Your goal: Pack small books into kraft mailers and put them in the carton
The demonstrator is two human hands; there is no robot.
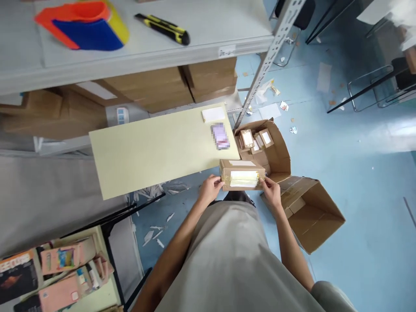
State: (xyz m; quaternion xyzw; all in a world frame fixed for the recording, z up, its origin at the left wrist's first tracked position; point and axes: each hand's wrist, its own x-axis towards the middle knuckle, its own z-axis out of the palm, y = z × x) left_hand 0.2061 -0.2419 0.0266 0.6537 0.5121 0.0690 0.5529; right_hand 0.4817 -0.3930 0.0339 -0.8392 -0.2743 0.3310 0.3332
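Observation:
Between my two hands is a small brown cardboard box [224,185] with white labels on its top and on the side facing me. Clear tape shines at its ends. My left hand [210,189] pinches the box's left end, fingers closed against the cardboard. At the opposite end, my right hand [271,190] grips it between thumb and fingers. The box is held at the near right corner of a pale yellow table [156,151], in front of my body. A pixelated purple item [220,136] and a white pad [213,114] lie on that table.
An open carton [281,151] holding small labelled boxes stands right of the table, with a second open carton [320,212] nearer. Above the table runs a grey shelf [211,17] bearing a utility knife [164,29]. Paper scraps litter the blue floor [364,173]. Packaged goods [61,273] lie lower left.

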